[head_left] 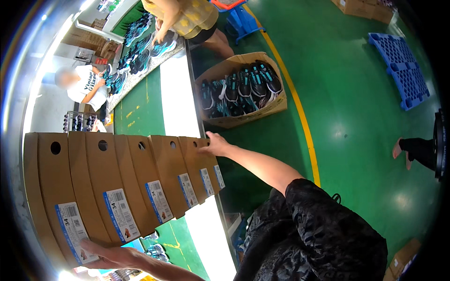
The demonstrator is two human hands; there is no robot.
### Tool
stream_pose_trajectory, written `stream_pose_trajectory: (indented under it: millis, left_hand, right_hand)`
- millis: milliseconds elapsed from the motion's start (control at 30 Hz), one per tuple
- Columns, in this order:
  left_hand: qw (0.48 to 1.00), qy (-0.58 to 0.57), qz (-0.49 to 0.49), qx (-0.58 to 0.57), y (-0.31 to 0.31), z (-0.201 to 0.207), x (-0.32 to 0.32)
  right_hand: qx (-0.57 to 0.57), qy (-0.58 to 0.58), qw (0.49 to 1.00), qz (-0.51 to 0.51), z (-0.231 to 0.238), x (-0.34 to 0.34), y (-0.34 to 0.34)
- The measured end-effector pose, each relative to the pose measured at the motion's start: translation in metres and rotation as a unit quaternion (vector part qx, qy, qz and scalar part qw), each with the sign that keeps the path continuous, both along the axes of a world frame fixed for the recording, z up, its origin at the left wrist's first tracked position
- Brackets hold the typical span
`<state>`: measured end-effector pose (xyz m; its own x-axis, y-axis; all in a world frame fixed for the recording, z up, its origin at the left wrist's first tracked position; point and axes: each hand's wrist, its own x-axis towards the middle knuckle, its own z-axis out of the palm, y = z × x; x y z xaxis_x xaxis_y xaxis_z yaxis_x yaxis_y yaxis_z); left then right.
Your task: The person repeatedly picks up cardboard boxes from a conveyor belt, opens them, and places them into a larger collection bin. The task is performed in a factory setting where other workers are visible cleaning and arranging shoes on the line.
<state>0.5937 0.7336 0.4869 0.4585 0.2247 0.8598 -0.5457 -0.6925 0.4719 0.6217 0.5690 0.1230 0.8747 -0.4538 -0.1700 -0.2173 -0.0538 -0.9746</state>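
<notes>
A row of several brown cardboard shoe boxes (pixel 122 178) stands on end side by side, each with a round hole near the top and a white-and-blue label low on its face. My left hand (pixel 110 256) presses flat against the lower end of the nearest box at the bottom left. My right hand (pixel 213 145) rests with spread fingers on the top of the farthest box in the row. The two hands hold the row between them.
A green conveyor belt (pixel 140 107) with a white edge runs away from me, with dark and teal shoes on it. An open carton of black and teal shoes (pixel 241 89) sits on the green floor. Two other people work farther along. A blue pallet (pixel 403 70) lies at the right.
</notes>
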Motion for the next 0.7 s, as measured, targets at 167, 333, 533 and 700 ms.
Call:
stream_pose_trajectory:
  millis: [167,333,533,700]
  left_hand:
    - [1.000,-0.011,-0.015,-0.010,-0.001,0.004,-0.008]
    - [0.997,-0.014,0.061,0.035,0.009,-0.003,-0.009]
    - [0.984,0.060,-0.032,0.164,0.086,-0.114,-0.049]
    - [0.758,0.624,-0.165,0.093,0.103,-0.161,-0.104]
  right_hand:
    - [0.151,0.200,0.965,-0.080,-0.057,-0.032,0.025]
    - [0.010,0.288,0.954,0.087,-0.056,-0.050,0.087]
    - [-0.064,0.289,0.928,0.225,-0.111,-0.123,0.108]
    - [-0.100,0.287,0.873,0.380,-0.154,-0.157,0.125]
